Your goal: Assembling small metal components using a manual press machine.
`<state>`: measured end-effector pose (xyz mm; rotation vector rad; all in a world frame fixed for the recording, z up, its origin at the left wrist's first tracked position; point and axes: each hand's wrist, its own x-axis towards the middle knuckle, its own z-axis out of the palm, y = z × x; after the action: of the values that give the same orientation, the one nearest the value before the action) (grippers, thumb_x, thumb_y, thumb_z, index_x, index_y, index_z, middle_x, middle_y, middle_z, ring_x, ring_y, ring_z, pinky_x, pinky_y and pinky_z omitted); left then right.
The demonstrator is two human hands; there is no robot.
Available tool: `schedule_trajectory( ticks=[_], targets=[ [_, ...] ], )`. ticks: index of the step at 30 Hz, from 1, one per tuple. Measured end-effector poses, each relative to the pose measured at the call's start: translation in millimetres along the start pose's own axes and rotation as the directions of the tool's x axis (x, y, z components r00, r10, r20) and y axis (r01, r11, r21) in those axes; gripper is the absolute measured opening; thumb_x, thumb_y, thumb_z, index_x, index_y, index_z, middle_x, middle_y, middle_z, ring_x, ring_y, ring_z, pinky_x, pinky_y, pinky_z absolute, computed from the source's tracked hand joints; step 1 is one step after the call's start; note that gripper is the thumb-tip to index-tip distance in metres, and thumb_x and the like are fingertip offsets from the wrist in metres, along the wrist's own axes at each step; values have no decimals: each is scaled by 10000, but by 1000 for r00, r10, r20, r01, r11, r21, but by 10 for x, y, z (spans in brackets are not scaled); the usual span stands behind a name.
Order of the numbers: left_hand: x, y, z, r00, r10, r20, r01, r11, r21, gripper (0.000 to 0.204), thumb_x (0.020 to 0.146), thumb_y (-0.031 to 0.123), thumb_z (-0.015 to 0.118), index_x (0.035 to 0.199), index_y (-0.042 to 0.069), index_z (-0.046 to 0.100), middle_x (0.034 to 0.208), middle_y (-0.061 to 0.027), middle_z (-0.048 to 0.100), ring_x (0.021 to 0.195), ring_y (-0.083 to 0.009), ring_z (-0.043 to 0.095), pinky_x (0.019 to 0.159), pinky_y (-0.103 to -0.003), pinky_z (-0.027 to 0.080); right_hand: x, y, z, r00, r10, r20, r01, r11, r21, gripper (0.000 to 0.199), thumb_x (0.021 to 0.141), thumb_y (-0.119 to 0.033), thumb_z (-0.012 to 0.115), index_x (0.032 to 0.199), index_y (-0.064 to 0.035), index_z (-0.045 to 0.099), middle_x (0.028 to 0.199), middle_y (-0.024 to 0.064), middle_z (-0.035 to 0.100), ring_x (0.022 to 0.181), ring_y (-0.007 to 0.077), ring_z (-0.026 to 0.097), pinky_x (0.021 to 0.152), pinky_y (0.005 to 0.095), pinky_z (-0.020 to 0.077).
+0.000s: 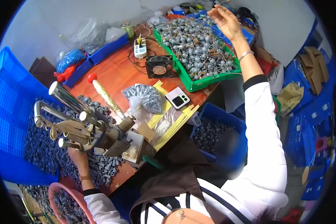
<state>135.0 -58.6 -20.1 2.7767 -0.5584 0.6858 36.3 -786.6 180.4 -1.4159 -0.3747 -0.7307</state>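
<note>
My left hand (77,158) reaches under the hand press (104,136), next to a heap of small grey plastic parts (102,166). The press and its metal rods hide its fingers. My right arm is stretched far out, and my right hand (226,23) is raised over the far right end of a green tray (186,80). Its fingers are apart, and I make out nothing held in them. Grey round-headed parts with thin stems (201,48) fill the tray. A long lever with a red ball knob (92,77) rises from the press.
On the red-brown table stand a small black fan (159,66), a white power strip (140,48), a bag of grey parts (143,98) and a phone (177,98). A blue bin (209,112) sits below the table edge. A pink basin (56,186) stands at lower left.
</note>
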Motion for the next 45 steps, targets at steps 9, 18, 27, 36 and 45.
schedule_trajectory(
  ticks=[9,18,27,36,45],
  targets=[
    [-1,-247,152,990,-118,-80,119,993,6,405,713,23,654,1104,-47,572,1174,-178,569,1062,-356,538,891,-398,425,39,-132,460,958,131,-256,-119,991,61,144,879,-133,600,920,-18,677,778,39,665,711,121,610,663,279,485],
    [-110,70,-287,993,-5,-116,44,940,338,231,766,173,652,902,-9,606,927,-131,584,860,-336,545,732,-430,442,317,-5,197,966,247,-78,-256,956,-147,140,916,-136,561,958,-30,643,911,85,675,863,171,642,786,303,518],
    [-105,59,-319,972,75,-223,-30,980,197,96,844,95,611,871,3,618,1031,-170,575,941,-348,547,784,-400,463,432,-112,329,989,143,-32,-138,984,108,158,916,-156,567,970,-24,634,898,101,677,779,182,652,695,306,535],
    [-480,869,-572,875,-435,214,298,134,-945,286,938,96,552,1189,-37,581,1073,-80,623,955,-118,581,872,-255,447,-688,-786,667,936,-36,351,-188,792,581,224,949,-87,476,1128,12,566,743,-2,474,583,67,430,550,188,339],
    [-1150,1795,-79,936,-339,99,249,434,-866,414,800,-52,627,1207,-18,560,1190,-149,578,1109,-179,530,894,-288,428,-2166,-112,1826,929,308,203,-368,743,559,148,969,-162,477,1008,-35,540,601,11,396,484,90,326,426,218,261]
  ],
)
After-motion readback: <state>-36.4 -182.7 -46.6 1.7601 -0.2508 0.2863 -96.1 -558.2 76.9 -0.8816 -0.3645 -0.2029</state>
